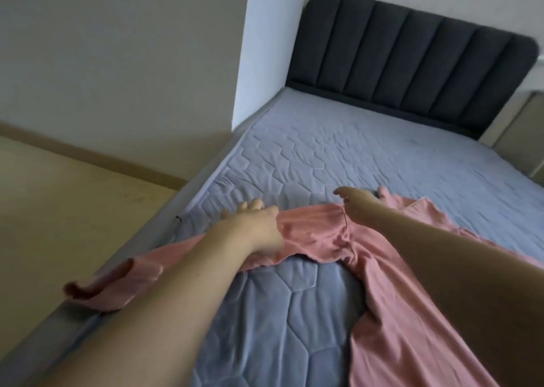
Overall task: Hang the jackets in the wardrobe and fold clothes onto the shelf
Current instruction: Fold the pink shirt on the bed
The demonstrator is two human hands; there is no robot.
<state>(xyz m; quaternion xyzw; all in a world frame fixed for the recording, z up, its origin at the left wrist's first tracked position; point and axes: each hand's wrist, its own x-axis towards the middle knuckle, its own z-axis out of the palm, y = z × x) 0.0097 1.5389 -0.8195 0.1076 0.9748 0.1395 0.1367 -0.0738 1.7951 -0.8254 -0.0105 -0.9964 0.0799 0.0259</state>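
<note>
Garment: a pink ribbed long-sleeved top [329,236] is spread across the near part of the bed [368,151], one sleeve [117,277] trailing over the left edge of the mattress, the body running towards the lower right.
Step in hand: judged to be the laying-out before a fold; no fold is made yet, and neither wardrobe nor shelf is in view.
Left hand: the left hand [259,225] is set on the shoulder area where the sleeve joins; cloth appears to be gathered under the palm, fingers reaching forward onto the quilted cover.
Right hand: the right hand [356,201] is set at the upper edge of the top near the neckline; its fingers are curled down at the fabric, but whether cloth is pinched cannot be told.
Next move: the cloth would need drawing flat, and the hanging sleeve brought back onto the mattress before it is folded across the body.
Edges: the left mattress edge lies just beside the left forearm, with floor [59,195] below it.
Open room: bare mattress extends beyond the hands to the dark padded headboard [412,57].
</note>
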